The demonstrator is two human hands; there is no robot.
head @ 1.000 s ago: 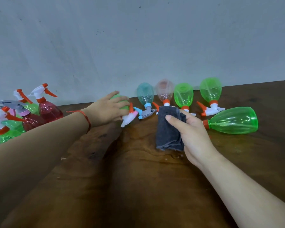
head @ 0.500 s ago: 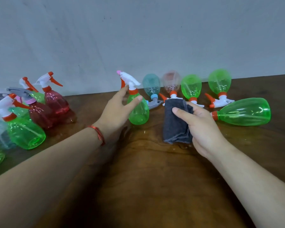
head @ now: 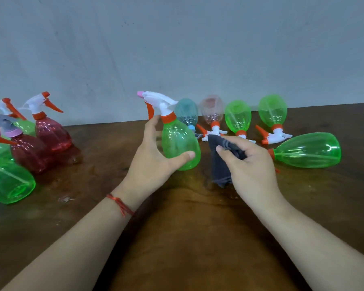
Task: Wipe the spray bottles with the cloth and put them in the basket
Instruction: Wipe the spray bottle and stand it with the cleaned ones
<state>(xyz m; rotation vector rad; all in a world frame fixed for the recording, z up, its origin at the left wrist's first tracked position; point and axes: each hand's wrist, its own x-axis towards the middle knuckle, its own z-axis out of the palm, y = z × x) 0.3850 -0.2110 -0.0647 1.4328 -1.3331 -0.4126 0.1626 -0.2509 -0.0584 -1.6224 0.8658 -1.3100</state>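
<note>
Nearest, on the wooden bench (head: pixel 187 238), the left hand (head: pixel 153 162) grips an upright green spray bottle (head: pixel 179 143) round its belly. Just beside it, the right hand (head: pixel 252 164) pinches a bunched dark grey cloth (head: pixel 219 169), which is not yet on that bottle. Wiping looks about to begin. Farther back, a row of lying bottles (head: pixel 237 115) waits by the wall, and a cluster of red and green bottles (head: pixel 51 133) sits far left. No basket shows, so most work seems left.
</note>
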